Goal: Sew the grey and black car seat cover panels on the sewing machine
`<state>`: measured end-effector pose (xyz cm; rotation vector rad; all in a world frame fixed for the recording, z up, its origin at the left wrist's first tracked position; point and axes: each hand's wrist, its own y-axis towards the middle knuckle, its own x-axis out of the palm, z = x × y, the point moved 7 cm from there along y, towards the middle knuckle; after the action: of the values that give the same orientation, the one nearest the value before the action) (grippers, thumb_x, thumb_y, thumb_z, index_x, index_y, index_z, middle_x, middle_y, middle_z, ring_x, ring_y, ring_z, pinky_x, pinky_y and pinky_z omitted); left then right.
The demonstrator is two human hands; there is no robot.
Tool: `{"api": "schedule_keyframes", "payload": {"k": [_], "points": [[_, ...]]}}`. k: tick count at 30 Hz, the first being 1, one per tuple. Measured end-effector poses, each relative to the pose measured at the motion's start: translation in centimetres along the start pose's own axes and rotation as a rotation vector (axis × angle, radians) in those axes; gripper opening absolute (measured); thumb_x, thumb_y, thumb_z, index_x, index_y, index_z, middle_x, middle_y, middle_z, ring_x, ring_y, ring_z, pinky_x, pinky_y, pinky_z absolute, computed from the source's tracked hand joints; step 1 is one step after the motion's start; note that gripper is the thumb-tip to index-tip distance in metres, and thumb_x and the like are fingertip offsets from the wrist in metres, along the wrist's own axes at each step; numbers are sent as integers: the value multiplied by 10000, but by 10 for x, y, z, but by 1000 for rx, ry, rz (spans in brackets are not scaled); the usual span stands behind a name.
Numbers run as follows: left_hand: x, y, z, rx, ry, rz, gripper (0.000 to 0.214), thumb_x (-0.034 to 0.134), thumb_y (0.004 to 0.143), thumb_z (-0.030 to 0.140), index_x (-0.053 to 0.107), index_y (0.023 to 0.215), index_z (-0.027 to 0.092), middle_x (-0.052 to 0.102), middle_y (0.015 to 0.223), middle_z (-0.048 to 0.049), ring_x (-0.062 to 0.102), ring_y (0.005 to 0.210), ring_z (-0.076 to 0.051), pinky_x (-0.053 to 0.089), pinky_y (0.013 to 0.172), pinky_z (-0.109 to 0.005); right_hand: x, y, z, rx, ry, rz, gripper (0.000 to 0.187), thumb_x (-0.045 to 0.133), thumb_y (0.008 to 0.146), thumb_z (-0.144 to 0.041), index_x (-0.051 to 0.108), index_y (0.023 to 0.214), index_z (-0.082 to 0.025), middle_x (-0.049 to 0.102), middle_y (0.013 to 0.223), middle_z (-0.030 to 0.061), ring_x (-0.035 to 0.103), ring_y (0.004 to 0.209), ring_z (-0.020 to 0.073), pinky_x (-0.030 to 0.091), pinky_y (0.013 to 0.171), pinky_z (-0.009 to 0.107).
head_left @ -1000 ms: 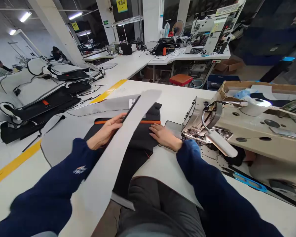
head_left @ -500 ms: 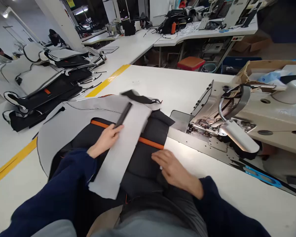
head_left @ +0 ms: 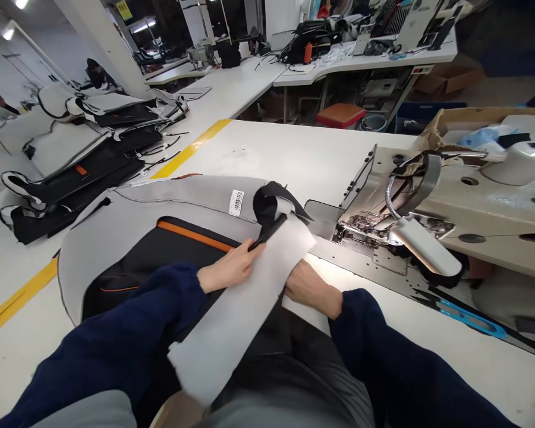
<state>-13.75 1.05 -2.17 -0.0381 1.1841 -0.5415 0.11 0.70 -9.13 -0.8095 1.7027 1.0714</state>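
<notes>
My left hand (head_left: 230,267) is closed, with thumb and fingers pinching the black edge of a long light-grey fabric strip (head_left: 245,315). The strip slants from my lap up toward the sewing machine (head_left: 374,220). My right hand (head_left: 310,288) reaches in under the strip's right side, and its fingers are hidden there. Beneath both lies a large sewn cover piece with a grey backing (head_left: 93,249), a black panel (head_left: 147,255) and orange trim (head_left: 196,233). Its far right end is folded up into a black curl (head_left: 267,202) beside a white label (head_left: 236,203).
A stack of similar grey and black covers (head_left: 84,142) lies at the left. Yellow tape (head_left: 191,148) crosses the white table (head_left: 267,139). Blue-handled snips (head_left: 472,318) rest at the right front. A cardboard box (head_left: 437,128) stands behind the machine.
My left hand has carried the strip to the right, toward the machine. My right hand has gone from on top of the black panel to under the strip. The cover's far end has curled up.
</notes>
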Motion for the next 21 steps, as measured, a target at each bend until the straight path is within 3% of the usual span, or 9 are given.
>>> {"api": "schedule_keyframes", "payload": {"k": [3,6,8,10,12,13,15,17,21], "points": [[7,5,-15,-132,326,-12,676,350,900,89,231,1565,107,489,1241,-220,636,820,-238,536,778,-412,-5,7,-3,65,-132,14,362,578,760,-104,699,1085,-1,656,1099,260,576,1123,363,429,1060,513],[-2,5,-5,-167,569,29,617,370,863,16,408,1473,97,462,1341,-272,637,1014,-330,538,799,-460,-5,13,-1,101,-187,37,329,543,782,-37,711,1065,-30,675,1037,230,604,1041,320,470,999,464],[-12,16,23,-13,718,118,445,405,868,27,595,1267,82,380,1474,-261,494,1265,-400,484,927,-539,-2,15,0,106,-198,33,284,526,802,-13,735,985,-70,692,966,197,619,967,299,496,927,437],[-19,38,60,273,794,220,309,409,931,101,650,1125,91,329,1548,-201,348,1400,-371,355,1087,-560,0,15,-1,116,-208,15,245,532,806,-10,746,894,-89,700,900,179,624,905,291,505,865,420],[-26,70,86,506,778,300,316,383,997,202,622,1189,122,363,1540,-161,329,1424,-303,242,1172,-512,1,13,-2,130,-218,-7,222,545,803,-14,746,847,-98,702,853,167,624,861,287,504,826,409],[-31,88,90,550,756,327,344,379,1015,252,581,1270,143,386,1524,-153,350,1412,-286,221,1180,-495,1,11,-3,134,-222,-16,217,551,800,-15,745,843,-99,703,843,162,624,844,281,503,817,403],[-39,126,83,514,732,293,423,425,999,265,479,1405,160,449,1457,-176,463,1312,-290,282,1119,-476,0,7,-6,132,-224,-15,217,556,796,-11,745,862,-94,705,843,157,623,837,273,498,837,398],[-46,148,64,487,741,188,508,440,947,143,427,1455,154,547,1314,-183,577,1117,-263,367,991,-411,-1,2,-9,131,-233,18,232,557,795,-7,742,917,-74,708,886,172,623,888,281,483,902,409],[-69,130,23,564,768,142,491,405,866,14,577,1300,164,617,1151,-142,575,1032,-228,359,920,-349,-2,-6,-11,157,-286,80,227,566,806,-25,737,951,-62,706,940,187,617,953,303,466,949,427]]}}
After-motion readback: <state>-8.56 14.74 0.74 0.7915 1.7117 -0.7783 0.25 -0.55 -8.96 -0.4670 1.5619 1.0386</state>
